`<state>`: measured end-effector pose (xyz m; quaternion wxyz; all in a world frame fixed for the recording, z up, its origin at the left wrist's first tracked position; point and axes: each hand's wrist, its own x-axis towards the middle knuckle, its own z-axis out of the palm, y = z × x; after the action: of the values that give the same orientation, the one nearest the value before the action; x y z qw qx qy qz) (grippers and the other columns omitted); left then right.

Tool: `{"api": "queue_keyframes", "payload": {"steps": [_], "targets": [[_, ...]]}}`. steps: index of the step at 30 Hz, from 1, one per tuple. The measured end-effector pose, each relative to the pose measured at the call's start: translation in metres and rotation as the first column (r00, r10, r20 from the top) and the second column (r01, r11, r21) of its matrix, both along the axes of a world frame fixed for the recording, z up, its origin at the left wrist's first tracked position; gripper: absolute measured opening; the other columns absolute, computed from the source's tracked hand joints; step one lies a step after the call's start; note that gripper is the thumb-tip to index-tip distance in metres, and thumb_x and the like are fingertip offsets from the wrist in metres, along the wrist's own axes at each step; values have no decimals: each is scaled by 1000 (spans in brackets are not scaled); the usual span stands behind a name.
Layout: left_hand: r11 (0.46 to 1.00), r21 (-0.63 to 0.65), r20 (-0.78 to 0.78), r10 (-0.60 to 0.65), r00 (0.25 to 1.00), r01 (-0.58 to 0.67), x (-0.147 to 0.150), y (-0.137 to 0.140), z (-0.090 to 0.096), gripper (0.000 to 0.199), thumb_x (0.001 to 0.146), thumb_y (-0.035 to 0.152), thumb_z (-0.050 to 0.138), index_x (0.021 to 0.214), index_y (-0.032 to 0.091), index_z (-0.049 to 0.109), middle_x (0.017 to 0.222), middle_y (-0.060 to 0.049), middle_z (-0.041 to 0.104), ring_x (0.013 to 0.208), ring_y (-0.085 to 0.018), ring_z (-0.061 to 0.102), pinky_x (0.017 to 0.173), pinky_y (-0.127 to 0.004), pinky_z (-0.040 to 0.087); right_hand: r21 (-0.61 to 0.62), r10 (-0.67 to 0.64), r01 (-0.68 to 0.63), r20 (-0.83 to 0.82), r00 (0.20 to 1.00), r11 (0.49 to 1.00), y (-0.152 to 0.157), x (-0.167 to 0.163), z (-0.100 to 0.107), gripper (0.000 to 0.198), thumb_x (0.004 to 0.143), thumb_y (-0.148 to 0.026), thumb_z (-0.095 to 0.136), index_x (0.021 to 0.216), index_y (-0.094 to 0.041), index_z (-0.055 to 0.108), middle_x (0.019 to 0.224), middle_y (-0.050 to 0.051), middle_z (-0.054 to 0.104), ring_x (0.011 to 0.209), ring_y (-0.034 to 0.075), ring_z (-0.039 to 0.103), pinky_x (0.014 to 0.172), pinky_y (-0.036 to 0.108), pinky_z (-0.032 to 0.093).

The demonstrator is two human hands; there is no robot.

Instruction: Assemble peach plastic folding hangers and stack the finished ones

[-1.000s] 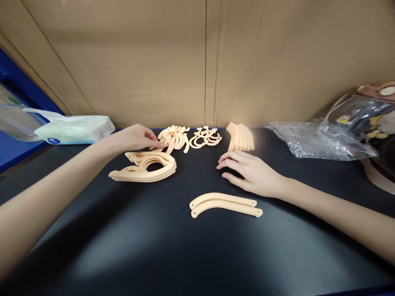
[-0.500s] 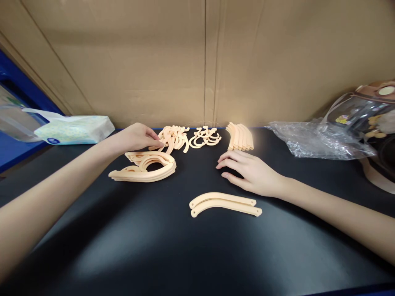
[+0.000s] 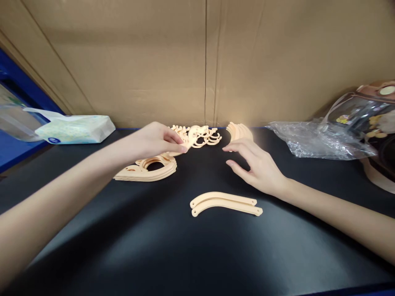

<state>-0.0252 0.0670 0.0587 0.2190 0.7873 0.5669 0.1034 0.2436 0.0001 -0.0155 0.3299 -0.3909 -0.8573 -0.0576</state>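
My left hand [image 3: 159, 142] pinches a curved cream plastic piece [image 3: 194, 133] between thumb and fingers, held over the back of the table. Partly hidden behind that hand is a pile of small curved pieces [image 3: 180, 130]. Below it lies a stack of larger cream pieces [image 3: 157, 172] with a rounded opening. My right hand [image 3: 257, 166] hovers with fingers apart and nothing in them, just in front of a bundle of curved arms [image 3: 239, 129]. Small cream hooks [image 3: 213, 137] lie between the hands. Two curved arms with end holes [image 3: 226, 204] rest side by side nearer me.
On the black table [image 3: 197, 255], a tissue pack [image 3: 77, 129] lies at the back left. Crumpled clear plastic [image 3: 324, 139] and a transparent bag with brown trim [image 3: 354, 111] are at the right. A cardboard wall [image 3: 138, 61] stands behind.
My left hand has moved right from the small-piece pile, now with a curved piece in its grip. My right hand has shifted slightly, its thumb and fingers farther apart.
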Motion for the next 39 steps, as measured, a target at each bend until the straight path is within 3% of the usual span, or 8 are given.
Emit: {"api": "queue_keyframes", "payload": {"steps": [5, 8, 12, 16, 23, 27, 30, 39], "targets": [[984, -16, -3, -179, 984, 179, 28, -33, -14, 28, 69, 51, 66, 77, 25, 72, 63, 4, 64, 58, -14, 56, 52, -24, 37, 62, 17, -19, 37, 999, 998, -1, -1, 3, 34, 94, -26, 50, 128, -24, 48, 132, 12, 53, 122, 26, 51, 99, 45, 44], [971, -38, -20, -238, 971, 237, 34, -45, -19, 25, 73, 50, 64, 80, 27, 73, 63, 4, 64, 56, -13, 55, 48, -23, 34, 12, 46, -48, 98, 994, 999, 1, -2, 3, 27, 95, -27, 49, 121, -23, 56, 125, 9, 61, 114, 24, 56, 94, 42, 45], [965, -11, -92, -263, 960, 263, 35, -49, -21, 22, 75, 49, 64, 79, 29, 73, 64, 5, 65, 54, -13, 53, 48, -24, 31, -68, 70, -63, 115, 991, 996, 5, -3, 1, 18, 93, -28, 54, 107, -20, 63, 100, 5, 71, 97, 21, 62, 87, 38, 45], [955, 11, -147, -292, 945, 297, 33, -46, -21, 23, 77, 51, 62, 77, 31, 73, 64, 6, 66, 54, -13, 54, 48, -25, 30, -91, 79, -67, 124, 989, 994, 6, -2, -2, 14, 91, -26, 56, 101, -20, 64, 101, 5, 70, 95, 20, 61, 86, 38, 44], [927, 151, -207, -311, 928, 344, 36, -48, -24, 20, 80, 46, 62, 82, 28, 71, 80, 4, 72, 72, -17, 61, 60, -26, 36, -66, 45, -37, 126, 991, 997, 5, -1, -2, 10, 90, -26, 57, 86, -19, 63, 101, 6, 67, 95, 21, 60, 86, 37, 43], [912, 159, -216, -341, 915, 377, 40, -53, -24, 25, 78, 51, 65, 83, 26, 68, 81, 2, 71, 76, -19, 61, 63, -28, 36, -55, 3, 3, 115, 993, 998, 4, -1, -3, 11, 88, -28, 58, 82, -20, 62, 98, 6, 67, 93, 21, 61, 84, 38, 43], [912, 162, -254, -331, 909, 378, 42, -54, -25, 19, 77, 43, 69, 83, 25, 67, 83, 2, 71, 79, -20, 61, 65, -29, 37, -60, -7, 13, 109, 994, 998, 4, -2, -2, 11, 87, -30, 59, 81, -20, 62, 96, 5, 67, 92, 21, 61, 85, 38, 43], [906, 157, -272, -343, 899, 394, 42, -54, -25, 6, 80, 31, 68, 85, 26, 67, 83, 4, 70, 80, -19, 60, 69, -30, 37, -81, 102, -92, 129, 986, 992, 3, -2, 1, 7, 88, -25, 57, 86, -20, 61, 97, 6, 65, 89, 19, 58, 83, 36, 41]]}}
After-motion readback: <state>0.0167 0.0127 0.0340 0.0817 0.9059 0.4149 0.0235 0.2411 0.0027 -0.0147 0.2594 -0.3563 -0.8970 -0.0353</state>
